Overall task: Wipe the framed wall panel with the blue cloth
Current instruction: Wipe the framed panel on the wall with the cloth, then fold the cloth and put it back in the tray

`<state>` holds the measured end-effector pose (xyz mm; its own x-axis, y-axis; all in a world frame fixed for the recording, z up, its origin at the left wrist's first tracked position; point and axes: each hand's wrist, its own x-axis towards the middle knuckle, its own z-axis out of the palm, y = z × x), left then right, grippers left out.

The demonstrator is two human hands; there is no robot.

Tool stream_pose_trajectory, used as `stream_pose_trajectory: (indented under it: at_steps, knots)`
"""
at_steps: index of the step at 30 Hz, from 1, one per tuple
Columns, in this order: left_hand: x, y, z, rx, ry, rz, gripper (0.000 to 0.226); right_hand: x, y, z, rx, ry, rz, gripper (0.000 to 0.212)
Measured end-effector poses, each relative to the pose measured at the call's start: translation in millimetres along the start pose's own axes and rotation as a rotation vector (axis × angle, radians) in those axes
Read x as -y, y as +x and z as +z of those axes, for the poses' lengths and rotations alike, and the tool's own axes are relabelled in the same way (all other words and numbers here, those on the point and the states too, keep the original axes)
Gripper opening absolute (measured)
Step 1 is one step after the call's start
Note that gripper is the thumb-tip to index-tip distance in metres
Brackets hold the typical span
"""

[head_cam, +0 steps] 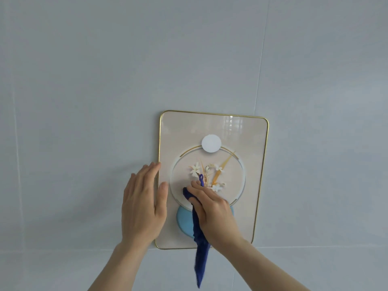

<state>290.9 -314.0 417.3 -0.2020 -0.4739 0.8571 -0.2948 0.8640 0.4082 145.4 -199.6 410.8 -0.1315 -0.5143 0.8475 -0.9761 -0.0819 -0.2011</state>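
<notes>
1. Surroundings: the framed wall panel (212, 131) hangs on a pale grey tiled wall (84, 80). Thin grout lines cross the wall, one running just beneath the panel's lower edge. No other object stands near the panel.
2. Panel orientation: the long axis runs vertically, tilted slightly in this view, with the top edge leaning right. A thin gold rim with rounded corners borders it. The printed face shows a white disc (211, 143) near the top, a ring with flowers in the middle, and a light blue disc (183, 219) near the bottom.
3. Obstructions: both hands and the cloth cover the lower left part of the face and part of the blue disc.
4. Left hand (141, 204): spread flat, fingers extended upward, lying over the panel's left rim; it holds nothing.
5. Right hand (212, 211): closed over the blue cloth (200, 244), pressing it against the panel face at the ring's lower left.
6. Cloth position: a bunched end shows beside the fingertips; the remainder hangs straight down past the panel's bottom edge, long axis vertical.
</notes>
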Motion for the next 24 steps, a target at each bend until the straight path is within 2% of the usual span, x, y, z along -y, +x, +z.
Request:
stream_pose_trajectory:
  at_steps: [3,5,7,10,13,16,19,20,22,24]
  knots:
    - [-16,-19,-5,0.016,-0.086,-0.120,0.046,11,-11,-16,-0.018,0.156,0.234,0.028]
    - [-30,-30,-7,0.056,-0.229,-0.243,0.040,19,-13,-30,-0.069,0.269,0.354,0.028]
    - [-44,-37,-8,0.166,-0.415,-0.337,0.039,26,-13,-43,-0.094,0.332,0.467,0.029]
    - [-64,-48,-6,0.349,-0.577,-0.376,0.053,33,-12,-59,-0.066,0.345,0.566,0.029]
    - [-83,-54,-5,0.452,-0.595,-0.345,0.059,37,-13,-72,0.014,0.441,0.636,0.027]
    - [-91,-57,-3,0.483,-0.510,-0.312,0.068,36,-18,-85,0.095,0.534,0.774,0.026]
    - [-93,-61,1,0.489,-0.438,-0.304,0.053,29,-24,-103,0.166,0.682,0.849,0.012]
    - [-94,-62,2,0.466,-0.414,-0.316,0.046,25,-27,-109,0.210,0.759,0.855,0.015]
    - [-96,-62,4,0.405,-0.364,-0.344,0.034,14,-37,-121,0.307,0.889,0.839,0.045]
    - [-100,-61,8,0.362,-0.346,-0.362,0.026,6,-47,-131,0.386,0.901,0.777,0.060]
